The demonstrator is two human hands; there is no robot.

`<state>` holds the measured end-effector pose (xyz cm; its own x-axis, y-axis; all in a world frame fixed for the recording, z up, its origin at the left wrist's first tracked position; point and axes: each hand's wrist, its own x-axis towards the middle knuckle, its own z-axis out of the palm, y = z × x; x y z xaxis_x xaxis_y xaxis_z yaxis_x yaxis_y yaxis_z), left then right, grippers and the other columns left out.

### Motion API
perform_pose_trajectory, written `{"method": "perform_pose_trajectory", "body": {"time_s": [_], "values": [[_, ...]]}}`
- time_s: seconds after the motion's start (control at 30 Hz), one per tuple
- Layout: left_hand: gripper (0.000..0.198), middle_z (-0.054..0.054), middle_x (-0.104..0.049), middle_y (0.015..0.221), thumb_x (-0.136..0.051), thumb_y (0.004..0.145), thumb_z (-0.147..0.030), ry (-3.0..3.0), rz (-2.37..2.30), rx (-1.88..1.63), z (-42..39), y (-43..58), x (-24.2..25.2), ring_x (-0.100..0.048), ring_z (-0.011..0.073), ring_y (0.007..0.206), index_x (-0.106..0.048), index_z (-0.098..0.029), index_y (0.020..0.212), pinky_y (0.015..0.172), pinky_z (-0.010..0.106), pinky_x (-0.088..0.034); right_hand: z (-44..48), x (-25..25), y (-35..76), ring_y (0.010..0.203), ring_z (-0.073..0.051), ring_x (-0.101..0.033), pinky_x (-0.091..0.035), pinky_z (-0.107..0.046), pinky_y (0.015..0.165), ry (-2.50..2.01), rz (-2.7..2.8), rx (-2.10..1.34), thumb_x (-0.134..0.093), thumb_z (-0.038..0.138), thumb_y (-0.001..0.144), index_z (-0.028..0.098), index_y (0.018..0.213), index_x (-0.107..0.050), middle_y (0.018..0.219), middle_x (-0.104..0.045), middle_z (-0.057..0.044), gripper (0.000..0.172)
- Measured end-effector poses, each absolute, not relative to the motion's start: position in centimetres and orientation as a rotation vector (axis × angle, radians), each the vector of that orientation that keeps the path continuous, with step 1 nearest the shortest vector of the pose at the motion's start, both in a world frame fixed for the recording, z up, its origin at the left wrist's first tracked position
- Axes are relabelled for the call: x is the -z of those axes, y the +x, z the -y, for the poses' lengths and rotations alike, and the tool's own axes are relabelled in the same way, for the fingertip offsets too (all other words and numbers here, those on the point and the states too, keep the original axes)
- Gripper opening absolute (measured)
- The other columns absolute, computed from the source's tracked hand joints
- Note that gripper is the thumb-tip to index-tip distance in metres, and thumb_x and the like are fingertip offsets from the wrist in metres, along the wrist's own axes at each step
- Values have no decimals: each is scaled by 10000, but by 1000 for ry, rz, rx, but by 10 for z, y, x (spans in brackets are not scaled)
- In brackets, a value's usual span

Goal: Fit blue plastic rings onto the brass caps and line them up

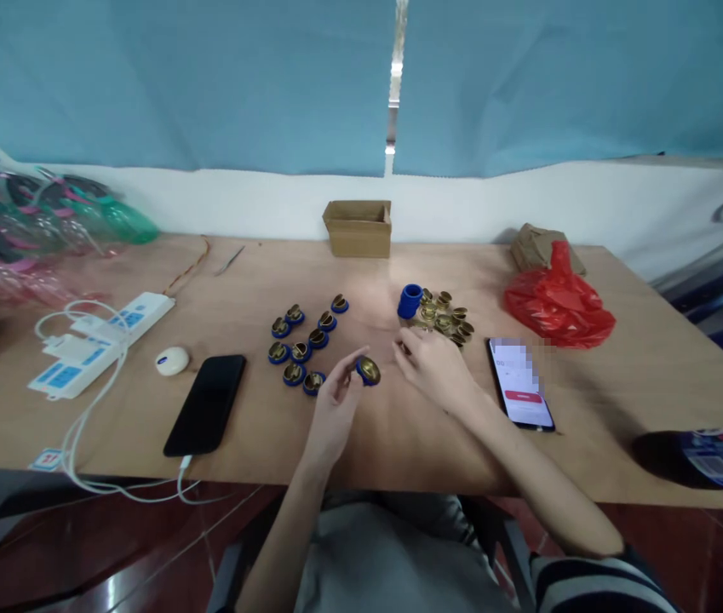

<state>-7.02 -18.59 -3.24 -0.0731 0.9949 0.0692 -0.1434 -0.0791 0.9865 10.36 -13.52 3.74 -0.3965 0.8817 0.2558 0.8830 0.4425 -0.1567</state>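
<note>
My left hand (336, 404) pinches a round piece with a blue rim and a shiny gold-coloured metal cup (369, 369), its gold face turned up toward me. My right hand (433, 362) is a little to the right, fingers curled together over the table; what they hold, if anything, is too small to make out. Just beyond it lies a loose pile of gold-coloured metal pieces (444, 322). A short stack of blue rings (410, 301) stands beside that pile. Several gold pieces set in blue rings (301, 352) lie spread left of my left hand.
An open cardboard box (361, 238) stands at the back. On the right are a lit phone (519, 383), a red plastic bag (556, 306) and a dark bottle (699, 457). To the left lie a dark phone (205, 407), a white round case (172, 361) and a power strip (106, 340) with cables.
</note>
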Motion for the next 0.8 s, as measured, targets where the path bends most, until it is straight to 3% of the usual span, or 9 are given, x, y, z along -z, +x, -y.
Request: {"method": "perform_pose_trajectory", "body": {"time_s": [0.1,0.2,0.4,0.6,0.8], "values": [[459,129,-686,1275,-620,932,-518,903,-919,-1341,194,-54,33,-662,239,1190,-641,-201,1264,1004,362,-543,172,-33,101,702,-183,-632,-403,-287,630,-1382,2273,-274,-486,219,1007,200,915,-635,837,-699,-44,176],[440,103,-715,1139,-691,876,-547,757,-875,-1343,201,-43,36,-699,213,1065,-659,-197,1140,954,339,-559,204,-19,99,816,-197,-663,-499,-307,715,-1263,2005,-430,-492,224,1010,230,1072,-627,959,-695,-54,149],[292,40,-709,902,-675,903,-473,908,-1017,-1275,213,-37,42,-679,177,883,-679,-187,956,815,270,-536,234,13,97,906,-233,-663,-575,-390,795,-1287,1716,-448,-606,256,958,270,1315,-555,1066,-643,-80,361],[224,23,-694,825,-586,945,-368,1273,-1250,-1168,220,-43,45,-658,186,851,-709,-182,915,788,258,-504,234,27,105,827,-203,-651,-581,-361,758,-1253,1647,-546,-652,254,939,272,1236,-605,993,-649,-52,301],[382,-23,-552,669,-488,1000,-446,1278,-1327,-1148,225,-45,50,-530,133,654,-596,-181,746,611,218,-405,232,35,107,786,-179,-650,-579,-328,757,-1201,1530,-745,-678,209,895,286,1187,-646,943,-648,-16,304]]}}
